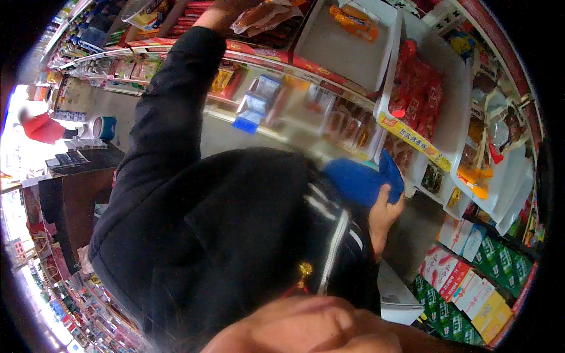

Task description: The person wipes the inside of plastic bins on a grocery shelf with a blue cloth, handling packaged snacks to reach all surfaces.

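My left arm reaches up to a shelf of snack boxes. The left hand (220,14) is cut off by the top edge of the view, beside a clear packet of brown sausage-like food (269,16). Whether its fingers hold anything is hidden. Low in front of my black jacket, my right hand (387,212) grips a blue item (359,181), blurred, either cloth or thin plastic, with one flap standing up. Above it is a white plastic bin (454,75) with red snack packets (419,92). To its left, a shallow tray (340,57) holds an orange packet (355,24).
Below the top shelf, a lower shelf carries small clear boxes (348,125) and blue-and-white packs (260,97). Printed cartons (468,282) are stacked at lower right. On the left are a dark counter (79,198), a teal tub (106,128) and a person in red (42,129).
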### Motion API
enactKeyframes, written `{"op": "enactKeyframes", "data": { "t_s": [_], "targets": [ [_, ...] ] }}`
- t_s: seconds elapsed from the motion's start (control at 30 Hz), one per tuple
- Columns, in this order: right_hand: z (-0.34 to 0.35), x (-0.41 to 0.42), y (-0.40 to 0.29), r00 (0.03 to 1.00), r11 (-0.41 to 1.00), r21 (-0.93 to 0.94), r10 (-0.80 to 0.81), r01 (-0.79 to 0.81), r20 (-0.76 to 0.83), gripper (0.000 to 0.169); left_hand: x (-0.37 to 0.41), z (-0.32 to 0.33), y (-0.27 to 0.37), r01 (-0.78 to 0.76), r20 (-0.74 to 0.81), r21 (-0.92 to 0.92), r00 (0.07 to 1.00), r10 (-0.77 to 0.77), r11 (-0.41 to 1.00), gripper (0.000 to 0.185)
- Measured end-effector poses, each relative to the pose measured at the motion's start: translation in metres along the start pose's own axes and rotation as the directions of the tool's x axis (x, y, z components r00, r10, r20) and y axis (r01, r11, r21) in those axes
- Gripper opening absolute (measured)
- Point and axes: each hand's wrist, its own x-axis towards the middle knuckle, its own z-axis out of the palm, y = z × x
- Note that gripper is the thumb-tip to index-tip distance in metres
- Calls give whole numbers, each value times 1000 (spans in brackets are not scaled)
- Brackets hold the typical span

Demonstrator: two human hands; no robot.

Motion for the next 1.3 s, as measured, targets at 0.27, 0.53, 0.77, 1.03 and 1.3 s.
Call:
{"op": "enactKeyframes", "data": {
  "t_s": [0.27, 0.53, 0.77, 1.03, 1.3],
  "targets": [
    [9, 15, -15, 951, 957, -52, -276, 286, 142, 38, -32, 14, -21, 130, 90, -258, 990, -110, 958, 34],
    [2, 0, -15, 985, 913, -369, -162, 172, 58, 35, -36, -11, -26, 102, -24, -352, 993, -118, 930, 25],
    [-13, -10, 20, 936, 886, 304, 345, -351, 73, 45, -63, -66, -5, 60, -17, -965, 958, -286, 257, 18],
    [-118, -31, 0, 986, 434, 901, 157, -19, -54, 52, -124, -170, 163, 369, 449, -140, 851, 273, -919, 41],
    [-86, -85, 30, 906, 832, 476, 396, -285, -150, 46, -138, -214, 258, 555, 363, -138, 799, 479, -820, 47]
  ]
}}
